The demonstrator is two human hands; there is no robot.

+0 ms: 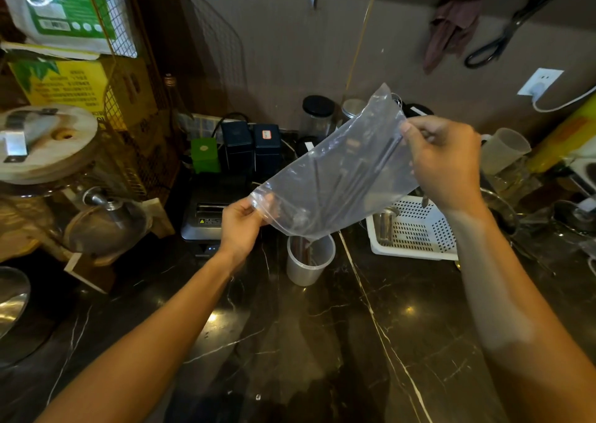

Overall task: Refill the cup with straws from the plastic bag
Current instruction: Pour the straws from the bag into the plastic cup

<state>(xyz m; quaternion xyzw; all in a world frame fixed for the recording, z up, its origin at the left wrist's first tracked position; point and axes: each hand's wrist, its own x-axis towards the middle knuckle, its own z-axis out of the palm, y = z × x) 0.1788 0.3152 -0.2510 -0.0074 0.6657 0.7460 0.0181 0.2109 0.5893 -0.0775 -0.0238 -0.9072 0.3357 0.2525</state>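
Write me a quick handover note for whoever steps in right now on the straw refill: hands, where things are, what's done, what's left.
Left hand pinches the low corner of the plastic bag; right hand grips its raised end.
The bag is held tilted in the air, its low end right over the cup on the dark marble counter.
Done: a few dark straws already stand in the cup.
Left: several straws are in the bag; slide them into the cup, then put the bag down.

Drinks counter: receipt printer (209, 218); tea tins (251, 147); marble worktop (322, 342)
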